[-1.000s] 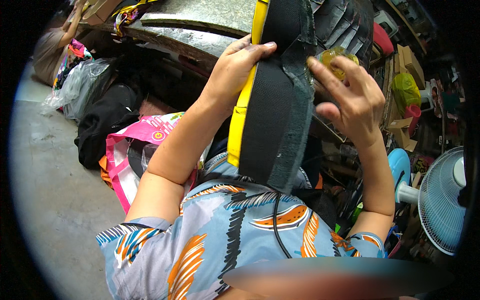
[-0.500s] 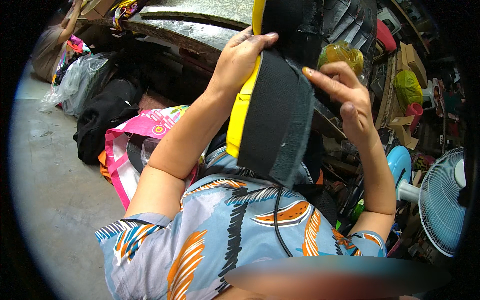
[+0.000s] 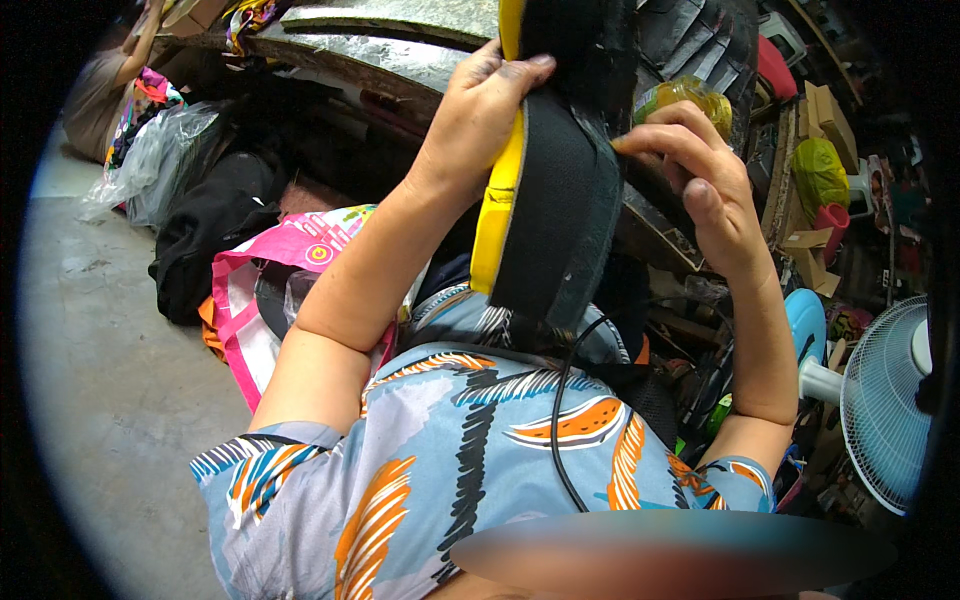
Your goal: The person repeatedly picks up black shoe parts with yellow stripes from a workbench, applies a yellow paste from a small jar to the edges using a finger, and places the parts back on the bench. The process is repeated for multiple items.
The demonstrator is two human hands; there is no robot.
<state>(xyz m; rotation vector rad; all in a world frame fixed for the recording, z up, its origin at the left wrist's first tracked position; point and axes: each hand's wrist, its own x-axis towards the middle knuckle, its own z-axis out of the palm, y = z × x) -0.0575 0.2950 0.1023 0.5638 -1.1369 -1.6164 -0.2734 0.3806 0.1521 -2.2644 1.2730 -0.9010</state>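
My left hand (image 3: 478, 120) grips the left edge of a long black padded piece with a yellow side (image 3: 545, 215), holding it upright in front of me. My right hand (image 3: 700, 185) is at the piece's right edge, fingers curled and fingertips touching the black surface near its top. Whether the right hand pinches anything small is hidden. A yellowish plastic bottle (image 3: 690, 97) shows just behind the right hand. A black cable (image 3: 560, 420) runs down over my patterned shirt.
A pink printed bag (image 3: 265, 290) and a black bag (image 3: 205, 240) lie on the grey floor at left, with clear plastic bags (image 3: 150, 165) beyond. A silver-covered bench edge (image 3: 330, 40) runs across the top. A white fan (image 3: 885, 400) stands at right among boxes and clutter. Another person (image 3: 105, 85) crouches far left.
The black and yellow piece has been lifted and brought closer. My right hand moved from an open spread over the bottle to curled fingers at the piece's right edge.
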